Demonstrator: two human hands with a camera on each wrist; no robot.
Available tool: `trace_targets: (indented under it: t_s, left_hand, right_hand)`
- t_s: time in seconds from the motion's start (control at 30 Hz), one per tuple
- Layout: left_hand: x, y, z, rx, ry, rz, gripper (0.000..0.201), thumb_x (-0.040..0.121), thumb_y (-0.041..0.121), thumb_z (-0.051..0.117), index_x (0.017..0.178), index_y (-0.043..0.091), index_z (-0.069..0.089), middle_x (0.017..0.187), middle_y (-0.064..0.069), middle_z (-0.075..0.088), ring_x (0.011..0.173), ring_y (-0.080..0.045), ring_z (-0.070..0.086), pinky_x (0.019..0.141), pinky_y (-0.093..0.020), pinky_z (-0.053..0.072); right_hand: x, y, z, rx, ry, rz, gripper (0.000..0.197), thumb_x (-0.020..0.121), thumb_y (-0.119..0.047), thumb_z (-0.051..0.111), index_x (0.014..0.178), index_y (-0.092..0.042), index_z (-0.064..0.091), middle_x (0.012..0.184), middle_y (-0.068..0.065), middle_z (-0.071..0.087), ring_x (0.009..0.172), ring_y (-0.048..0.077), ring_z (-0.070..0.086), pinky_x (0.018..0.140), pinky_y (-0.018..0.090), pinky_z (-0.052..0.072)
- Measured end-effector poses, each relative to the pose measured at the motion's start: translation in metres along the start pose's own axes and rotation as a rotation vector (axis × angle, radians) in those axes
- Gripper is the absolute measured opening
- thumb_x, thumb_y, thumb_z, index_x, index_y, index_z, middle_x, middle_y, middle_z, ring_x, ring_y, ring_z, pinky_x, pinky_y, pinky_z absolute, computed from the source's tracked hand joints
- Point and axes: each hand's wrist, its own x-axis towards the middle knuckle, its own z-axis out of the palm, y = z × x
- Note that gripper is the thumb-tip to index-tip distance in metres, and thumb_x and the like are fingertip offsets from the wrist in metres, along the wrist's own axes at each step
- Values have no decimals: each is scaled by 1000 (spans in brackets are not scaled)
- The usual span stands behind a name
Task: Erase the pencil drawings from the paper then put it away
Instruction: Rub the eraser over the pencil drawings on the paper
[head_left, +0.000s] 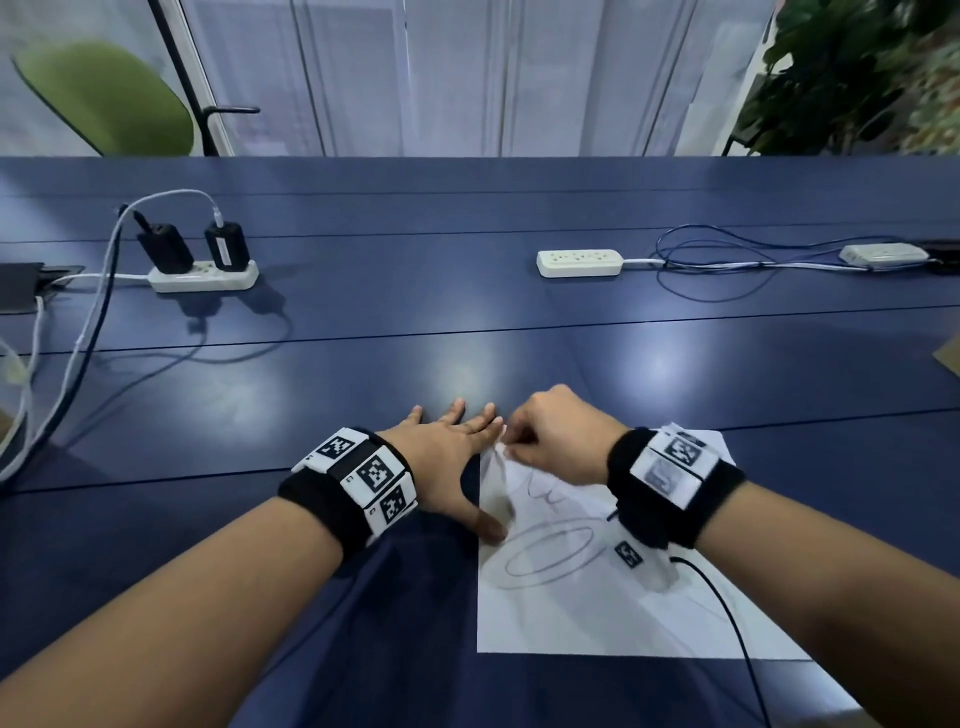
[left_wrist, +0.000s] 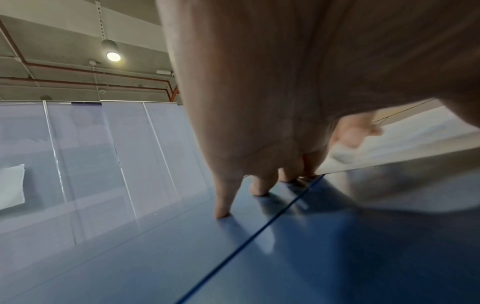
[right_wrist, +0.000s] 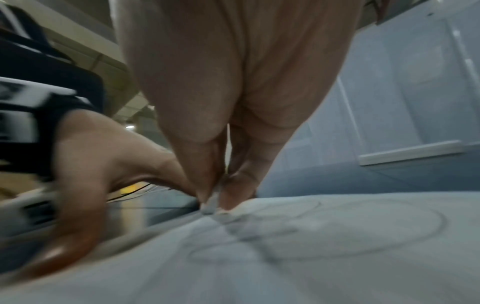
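Erasing had barely begun: the paper (head_left: 597, 613) lay flat on the desk (head_left: 467, 322), its oval (head_left: 550, 553) and scribble intact. Our left hand (head_left: 447, 452) pressed the paper's edge with straight fingers; our right hand (head_left: 558, 434) pinched an eraser (right_wrist: 211, 202) at its far corner.

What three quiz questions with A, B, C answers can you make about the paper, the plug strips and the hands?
1. Where does the left hand rest?
A. at the paper's left edge
B. on a power strip
C. on the green chair

2. How many white power strips lie on the table?
A. one
B. three
C. five

3. What are the right hand's fingers doing?
A. lying flat
B. pointing up
C. pinching a small eraser

Answers: 1 A, its thumb presses the paper by that edge; 2 B, one strip at left, one at centre, one far right; 3 C, the right wrist view shows the eraser pinched against the sheet.
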Motion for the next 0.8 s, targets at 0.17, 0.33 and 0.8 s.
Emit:
trace_targets:
  t_s: [0.17, 0.33, 0.8]
  left_hand:
    - [-1, 0, 0, -17, 1, 1, 132, 59, 88, 58, 155, 30, -11, 160, 16, -19, 148, -14, -19, 118, -59, -2]
    - [-2, 0, -2, -4, -17, -2, 131, 59, 90, 56, 154, 31, -13, 159, 17, -20, 148, -14, -20, 118, -59, -2]
    - [0, 0, 1, -27, 2, 2, 132, 58, 89, 58, 154, 33, -12, 159, 17, -20, 148, -14, -19, 118, -59, -3]
  right_hand:
    - [-19, -8, 6, 17, -125, -76, 12, 83, -30, 67, 85, -22, 75, 76, -3, 73, 64, 6, 54, 60, 9, 39]
    - [10, 11, -7, 9, 39, 51, 13, 85, -22, 65, 90, -15, 74, 83, 1, 73, 81, 15, 64, 69, 18, 40]
    - [-1, 0, -5, 19, -41, -37, 10, 83, -22, 65, 85, -19, 75, 54, -12, 54, 55, 3, 50, 60, 15, 37]
